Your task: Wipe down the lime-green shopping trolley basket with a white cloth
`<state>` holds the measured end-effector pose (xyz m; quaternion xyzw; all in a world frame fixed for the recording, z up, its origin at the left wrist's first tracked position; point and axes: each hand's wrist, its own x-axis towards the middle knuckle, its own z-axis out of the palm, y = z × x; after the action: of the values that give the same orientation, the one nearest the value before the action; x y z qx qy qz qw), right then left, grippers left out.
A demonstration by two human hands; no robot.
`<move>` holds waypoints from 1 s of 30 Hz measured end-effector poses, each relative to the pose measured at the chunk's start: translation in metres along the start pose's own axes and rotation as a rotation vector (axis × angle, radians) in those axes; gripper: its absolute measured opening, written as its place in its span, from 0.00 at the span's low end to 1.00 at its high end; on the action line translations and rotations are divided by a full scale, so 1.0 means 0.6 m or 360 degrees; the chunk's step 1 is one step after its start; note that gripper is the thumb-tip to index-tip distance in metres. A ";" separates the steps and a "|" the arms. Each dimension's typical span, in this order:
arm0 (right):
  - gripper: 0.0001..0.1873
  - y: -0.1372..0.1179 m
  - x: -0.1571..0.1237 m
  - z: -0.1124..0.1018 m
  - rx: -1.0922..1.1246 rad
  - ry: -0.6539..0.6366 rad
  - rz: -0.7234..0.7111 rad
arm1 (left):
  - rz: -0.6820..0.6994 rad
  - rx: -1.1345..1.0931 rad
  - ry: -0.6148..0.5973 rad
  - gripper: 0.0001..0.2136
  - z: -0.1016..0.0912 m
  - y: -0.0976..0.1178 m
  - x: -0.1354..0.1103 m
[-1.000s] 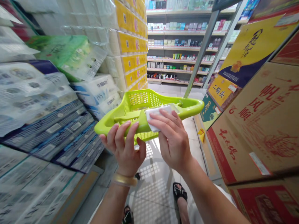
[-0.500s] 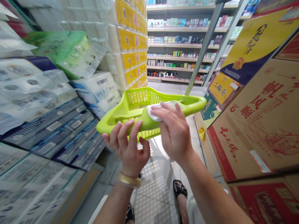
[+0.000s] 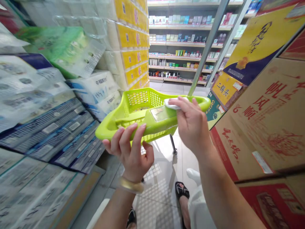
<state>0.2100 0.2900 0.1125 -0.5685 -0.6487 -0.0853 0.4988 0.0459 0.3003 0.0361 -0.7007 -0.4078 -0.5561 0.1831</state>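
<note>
Tiled shop aisle [image 3: 159, 190], left hand [image 3: 133, 152] round cart handle [image 3: 158, 121], right hand [image 3: 194, 125] clasped over cloth [image 3: 169, 103]

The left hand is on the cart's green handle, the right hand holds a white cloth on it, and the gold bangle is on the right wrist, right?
No: the head view shows the gold bangle on the left wrist. The left hand is on the green handle, and the right hand holds the white cloth on it.
</note>
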 end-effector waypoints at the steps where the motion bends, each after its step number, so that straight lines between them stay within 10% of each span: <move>1: 0.18 0.012 0.003 -0.003 -0.0027 0.0075 0.0077 | -0.0005 0.0006 -0.0006 0.25 0.000 0.000 0.000; 9: 0.18 -0.032 -0.009 0.007 0.0174 -0.0306 -0.0374 | -0.0022 -0.0001 0.0027 0.23 0.004 -0.004 -0.001; 16: 0.17 0.034 -0.003 -0.010 0.0047 0.0200 0.0118 | 0.0018 0.0029 0.0025 0.24 0.003 -0.012 0.003; 22: 0.19 -0.017 -0.025 0.003 0.0173 -0.0104 -0.0248 | 0.0001 0.0031 0.0031 0.23 0.001 -0.027 0.005; 30: 0.17 0.049 -0.014 -0.013 -0.0038 0.0312 0.0140 | -0.0006 0.0078 0.0058 0.26 -0.004 -0.033 0.005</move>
<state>0.2373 0.2890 0.0968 -0.5911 -0.5701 -0.1264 0.5564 0.0293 0.3118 0.0356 -0.6851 -0.4192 -0.5588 0.2066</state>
